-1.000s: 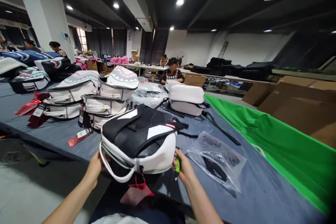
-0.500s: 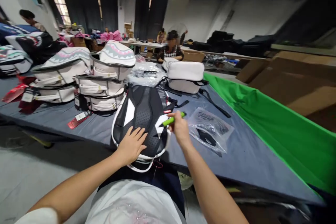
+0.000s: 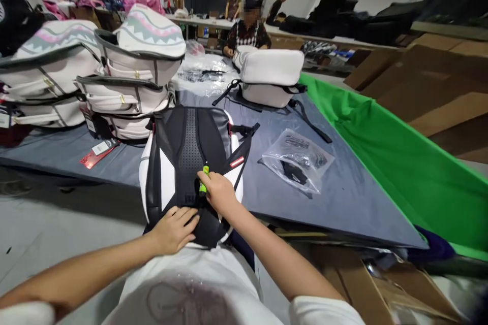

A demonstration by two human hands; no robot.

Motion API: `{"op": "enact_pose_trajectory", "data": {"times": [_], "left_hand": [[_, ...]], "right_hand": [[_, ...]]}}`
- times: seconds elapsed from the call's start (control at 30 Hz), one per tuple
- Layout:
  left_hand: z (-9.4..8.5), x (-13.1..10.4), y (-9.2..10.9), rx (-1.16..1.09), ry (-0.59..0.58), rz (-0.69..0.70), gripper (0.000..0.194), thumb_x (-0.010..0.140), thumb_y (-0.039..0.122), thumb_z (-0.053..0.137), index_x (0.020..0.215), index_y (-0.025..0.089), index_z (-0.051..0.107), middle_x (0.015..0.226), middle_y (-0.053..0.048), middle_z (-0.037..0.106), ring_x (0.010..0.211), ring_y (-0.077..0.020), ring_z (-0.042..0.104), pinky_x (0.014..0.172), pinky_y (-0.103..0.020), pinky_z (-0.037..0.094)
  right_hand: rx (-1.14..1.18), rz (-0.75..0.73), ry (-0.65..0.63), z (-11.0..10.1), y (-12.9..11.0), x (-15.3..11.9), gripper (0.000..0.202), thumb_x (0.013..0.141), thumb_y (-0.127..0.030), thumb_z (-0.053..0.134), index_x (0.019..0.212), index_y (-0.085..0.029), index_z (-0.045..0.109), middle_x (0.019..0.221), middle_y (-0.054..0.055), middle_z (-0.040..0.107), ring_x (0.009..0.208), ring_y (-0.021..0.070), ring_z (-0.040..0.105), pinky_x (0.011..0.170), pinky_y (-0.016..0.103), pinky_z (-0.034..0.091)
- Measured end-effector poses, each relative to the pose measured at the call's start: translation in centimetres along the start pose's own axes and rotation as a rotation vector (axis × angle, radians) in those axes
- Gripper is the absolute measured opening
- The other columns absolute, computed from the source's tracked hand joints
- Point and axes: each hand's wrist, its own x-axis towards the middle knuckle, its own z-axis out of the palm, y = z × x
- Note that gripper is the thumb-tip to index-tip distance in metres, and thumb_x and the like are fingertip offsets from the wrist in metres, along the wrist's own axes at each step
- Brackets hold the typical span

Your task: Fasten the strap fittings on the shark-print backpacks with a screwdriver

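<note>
A black and white backpack (image 3: 190, 144) lies on the table's near edge with its padded back panel facing up. My left hand (image 3: 173, 230) rests on the lower part of that panel, fingers stretched out and holding nothing. Just above and to its right, my right hand (image 3: 221, 193) is closed around a bright green pen-like tool (image 3: 203, 189) with black parts. The tool stands nearly upright over the panel's middle; whether its tip touches the fabric I cannot tell. One black strap with a red and white label (image 3: 237, 162) sticks out on the backpack's right side.
Stacked light backpacks (image 3: 129, 96) stand at left, with a red tag (image 3: 97, 153) beside them. Right of the backpack lies a clear plastic bag (image 3: 297, 160). Another pale bag (image 3: 272, 68) sits farther back, before a seated person (image 3: 247, 30). Green cloth (image 3: 381, 147) borders the table.
My right hand has moved left with the green tool, from the backpack's right white patch to the panel's middle. The backpack sits closer to my body, and the view has tipped downward.
</note>
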Motion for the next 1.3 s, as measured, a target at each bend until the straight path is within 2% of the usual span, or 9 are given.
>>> {"op": "enact_pose_trajectory", "data": {"times": [0.13,0.2,0.27,0.47,0.6,0.73,0.93,1.13,1.3], "left_hand": [[4.0,-0.7,-0.4,0.057,-0.085,0.030,0.041,0.098,0.040,0.046,0.129,0.018,0.061,0.134,-0.015,0.061,0.122,-0.0264,0.057,0.096,-0.040,0.044],[3.5,-0.7,-0.3,0.009,-0.078,0.087,0.037,0.098,0.039,0.045,0.119,0.018,0.066,0.128,-0.013,0.065,0.112,-0.0240,0.062,0.090,-0.037,0.048],[0.9,0.5,-0.7,-0.076,-0.026,0.169,0.031,0.099,0.033,0.044,0.109,0.018,0.069,0.119,-0.011,0.069,0.101,-0.0197,0.065,0.083,-0.032,0.050],[-8.3,13.4,-5.9,0.028,0.281,0.123,0.029,0.096,0.025,0.043,0.108,0.019,0.069,0.131,-0.012,0.062,0.131,-0.0286,0.048,0.102,-0.045,0.042],[-9.0,21.7,-10.9,0.098,0.177,0.054,0.033,0.099,0.025,0.037,0.117,0.017,0.064,0.135,-0.012,0.059,0.134,-0.0271,0.044,0.107,-0.046,0.034],[-7.5,25.7,-12.5,0.142,0.049,0.207,0.036,0.099,0.040,0.041,0.112,0.015,0.065,0.121,-0.013,0.065,0.119,-0.0255,0.054,0.108,-0.044,0.029],[-6.7,29.0,-12.0,0.197,-0.092,0.414,0.047,0.096,0.051,0.045,0.078,0.016,0.071,0.076,-0.008,0.070,0.072,-0.0204,0.060,0.075,-0.038,0.036],[-8.9,29.9,-18.2,0.325,0.147,0.313,0.047,0.096,0.051,0.045,0.075,0.017,0.070,0.076,-0.004,0.069,0.074,-0.0181,0.057,0.095,-0.045,0.034],[-8.9,27.8,-16.8,0.158,0.106,0.260,0.048,0.086,0.062,0.056,0.085,0.016,0.070,0.083,-0.007,0.068,0.095,-0.0254,0.056,0.108,-0.054,0.029]], "right_hand": [[-0.056,-0.065,0.073,0.1,-0.3,-3.7,0.030,0.093,-0.012,0.048,0.118,-0.017,0.064,0.081,0.009,0.063,0.071,0.0218,0.054,0.069,0.036,0.036],[-0.016,-0.113,0.190,-0.1,-0.4,-5.6,0.029,0.095,-0.014,0.045,0.117,-0.018,0.063,0.091,0.011,0.066,0.080,0.0222,0.056,0.076,0.037,0.037],[0.019,-0.116,0.314,-0.3,-0.6,-6.7,0.029,0.096,-0.015,0.045,0.118,-0.019,0.062,0.102,0.012,0.066,0.092,0.0231,0.057,0.081,0.038,0.037],[0.152,0.163,0.480,0.2,-0.8,-4.1,0.052,0.092,-0.010,0.043,0.144,-0.016,0.038,0.105,0.011,0.069,0.102,0.0227,0.061,0.102,0.045,0.035],[0.240,0.230,0.494,1.4,0.9,-2.9,0.045,0.088,-0.004,0.044,0.131,-0.018,0.048,0.107,0.009,0.070,0.100,0.0209,0.064,0.103,0.046,0.035],[0.265,0.271,0.514,2.3,1.9,-2.9,0.035,0.090,-0.006,0.049,0.124,-0.017,0.051,0.108,0.010,0.071,0.097,0.0207,0.065,0.099,0.043,0.039],[0.308,0.242,0.520,2.9,1.6,-3.3,0.032,0.092,-0.007,0.052,0.123,-0.018,0.051,0.116,0.012,0.070,0.105,0.0218,0.065,0.098,0.044,0.039],[0.379,0.236,0.529,3.6,2.1,-3.7,0.038,0.092,-0.006,0.055,0.127,-0.019,0.049,0.118,0.011,0.070,0.108,0.0213,0.065,0.100,0.045,0.039],[0.549,0.327,0.608,1.4,3.4,-2.8,0.038,0.092,-0.011,0.057,0.128,-0.021,0.050,0.105,0.008,0.073,0.094,0.0208,0.069,0.088,0.042,0.048]]}}
